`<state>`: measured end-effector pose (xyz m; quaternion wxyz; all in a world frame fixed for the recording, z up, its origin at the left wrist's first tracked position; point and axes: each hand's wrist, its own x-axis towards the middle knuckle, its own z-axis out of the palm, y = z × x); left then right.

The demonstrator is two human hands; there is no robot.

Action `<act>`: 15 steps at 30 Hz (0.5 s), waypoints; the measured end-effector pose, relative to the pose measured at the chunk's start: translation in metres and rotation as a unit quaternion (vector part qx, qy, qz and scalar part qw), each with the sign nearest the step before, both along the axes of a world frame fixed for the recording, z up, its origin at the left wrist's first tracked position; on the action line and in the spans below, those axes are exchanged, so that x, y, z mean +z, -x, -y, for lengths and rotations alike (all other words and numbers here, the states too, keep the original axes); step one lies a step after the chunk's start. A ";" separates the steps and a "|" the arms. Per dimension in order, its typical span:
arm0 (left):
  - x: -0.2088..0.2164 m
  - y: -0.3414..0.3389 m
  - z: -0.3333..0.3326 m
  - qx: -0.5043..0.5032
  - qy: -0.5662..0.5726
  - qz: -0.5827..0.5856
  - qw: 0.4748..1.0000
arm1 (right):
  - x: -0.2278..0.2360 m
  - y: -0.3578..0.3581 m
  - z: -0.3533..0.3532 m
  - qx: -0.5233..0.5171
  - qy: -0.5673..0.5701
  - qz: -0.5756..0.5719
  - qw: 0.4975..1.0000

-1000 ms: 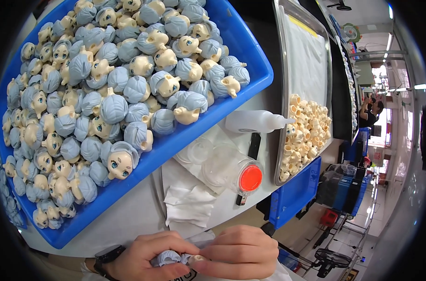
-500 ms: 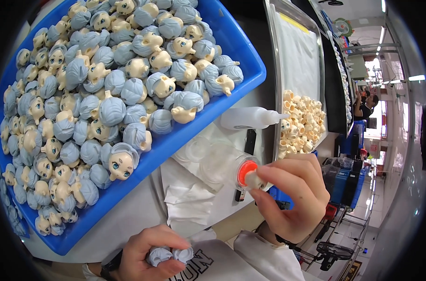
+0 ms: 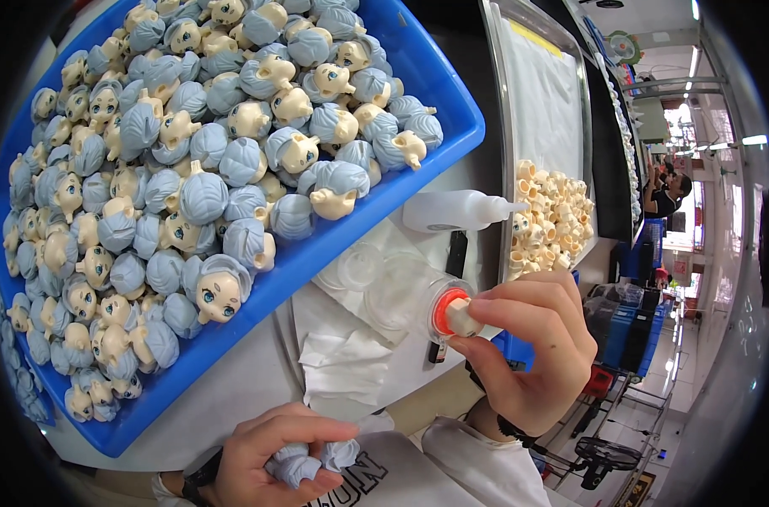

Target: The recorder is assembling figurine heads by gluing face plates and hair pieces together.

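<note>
My right hand (image 3: 532,346) pinches a small cream doll face part (image 3: 462,318) between thumb and forefinger. That part is right at the red mouth (image 3: 442,306) of a clear round jar (image 3: 401,294); whether they touch I cannot tell. Low in the view, my left hand (image 3: 262,452) is closed around two light blue doll hair pieces (image 3: 294,467), which stick out between its thumb and fingers. A blue bin (image 3: 368,232) at the left is heaped with doll heads (image 3: 222,291) that have cream faces and light blue hair.
A white squeeze bottle (image 3: 452,211) lies beyond the jar, its nozzle toward a metal tray (image 3: 509,101) with a pile of cream parts (image 3: 553,221). A crumpled white cloth (image 3: 342,363) and a black stick-like thing (image 3: 457,253) lie near the jar. Another person (image 3: 668,193) is far off at the right.
The face part has turned in my right fingertips and now shows a different side, still by the jar's mouth. The hair pieces in my left hand have tilted a little.
</note>
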<state>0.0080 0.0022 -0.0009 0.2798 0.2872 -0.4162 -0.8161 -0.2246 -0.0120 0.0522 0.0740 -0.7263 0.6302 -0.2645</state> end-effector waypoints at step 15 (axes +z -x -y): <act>-0.011 0.002 -0.008 0.084 -0.022 0.012 0.996 | -0.011 -0.019 -0.030 0.166 0.027 0.129 0.977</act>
